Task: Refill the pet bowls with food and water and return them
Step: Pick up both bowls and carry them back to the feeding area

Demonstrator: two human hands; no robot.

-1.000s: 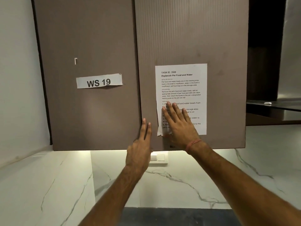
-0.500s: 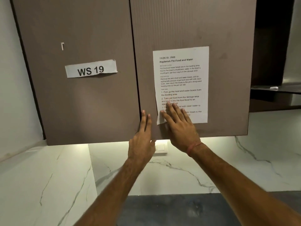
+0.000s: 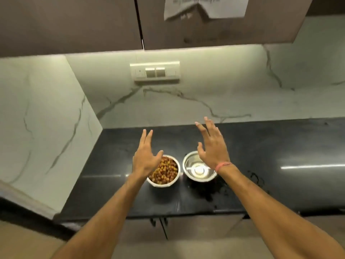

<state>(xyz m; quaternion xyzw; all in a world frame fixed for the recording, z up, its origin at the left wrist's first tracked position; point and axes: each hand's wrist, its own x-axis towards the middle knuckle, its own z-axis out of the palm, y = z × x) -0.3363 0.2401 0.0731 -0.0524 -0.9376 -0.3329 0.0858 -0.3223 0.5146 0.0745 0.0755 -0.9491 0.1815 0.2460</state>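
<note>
While both arms reach forward from the bottom of the frame, the left hand hangs above the left rim of the food bowl, fingers loosely spread, thumb out to the right, holding nothing. Right hand likewise spread wide and empty, raised over the far rim of the water bowl; a reddish thread band circles that wrist. Whether either hand touches a bowl: cannot tell; they appear to be above them.

Food bowl: pale rim, heaped with brown and yellow kibble, centre of frame. Water bowl: shiny steel, just right of the food bowl, very close or touching; a bright glare sits at its bottom, so the water level is hard to judge. Both stand on the black worktop, near its front edge. Wet splashes show on the worktop right of the steel bowl.

Behind: white marble backsplash with a switch plate at upper centre. Brown wall cabinets across the top; lower edge of a paper sheet at top centre-right, print blurred.
</note>
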